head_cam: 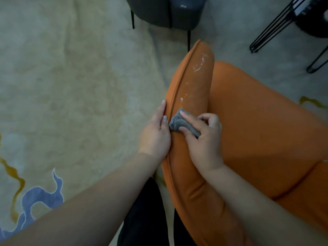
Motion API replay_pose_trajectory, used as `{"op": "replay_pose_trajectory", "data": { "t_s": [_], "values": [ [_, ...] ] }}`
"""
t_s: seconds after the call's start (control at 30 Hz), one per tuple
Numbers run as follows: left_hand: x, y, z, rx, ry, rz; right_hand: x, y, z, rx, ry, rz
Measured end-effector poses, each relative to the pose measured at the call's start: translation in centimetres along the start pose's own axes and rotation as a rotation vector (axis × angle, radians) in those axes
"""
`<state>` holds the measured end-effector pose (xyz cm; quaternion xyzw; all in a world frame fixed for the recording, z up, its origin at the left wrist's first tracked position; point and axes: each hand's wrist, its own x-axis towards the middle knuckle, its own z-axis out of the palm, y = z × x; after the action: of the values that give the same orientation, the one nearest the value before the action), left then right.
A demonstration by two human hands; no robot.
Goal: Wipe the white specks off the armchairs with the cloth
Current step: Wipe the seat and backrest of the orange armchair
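Note:
An orange armchair [248, 132] fills the right half of the view, its padded armrest running up the middle. White specks [199, 65] curve across the far end of the armrest, with a few more trailing down toward the hands. My right hand [204, 139] pinches a small grey cloth [181, 123] between thumb and forefinger and presses it on the armrest top. My left hand [157, 134] lies flat with straight fingers against the armrest's outer side, beside the piping seam, right next to the cloth.
A dark grey armchair [168, 11] with thin black legs stands at the top. Black wire legs of a stool or table [276, 25] are at the top right. A pale rug [71, 86] with blue and gold patterns covers the floor on the left.

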<state>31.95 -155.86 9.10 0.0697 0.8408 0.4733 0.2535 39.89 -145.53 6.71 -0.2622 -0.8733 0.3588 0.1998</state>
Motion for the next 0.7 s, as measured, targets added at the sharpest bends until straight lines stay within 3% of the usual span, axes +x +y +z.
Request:
{"op": "replay_pose_trajectory", "data": {
  "t_s": [0.2,0.47,0.7],
  "values": [
    [2.3,0.5,-1.1,0.022,-0.133,0.03,8.1,-0.1,2.7,0.001,0.101,0.169],
    [5.8,1.0,-1.3,0.021,-0.263,0.077,3.2,-1.0,2.0,-0.038,0.155,0.065],
    [8.5,3.0,0.2,0.023,-0.171,0.091,11.7,0.7,3.5,0.004,0.236,0.222]
  ]
}}
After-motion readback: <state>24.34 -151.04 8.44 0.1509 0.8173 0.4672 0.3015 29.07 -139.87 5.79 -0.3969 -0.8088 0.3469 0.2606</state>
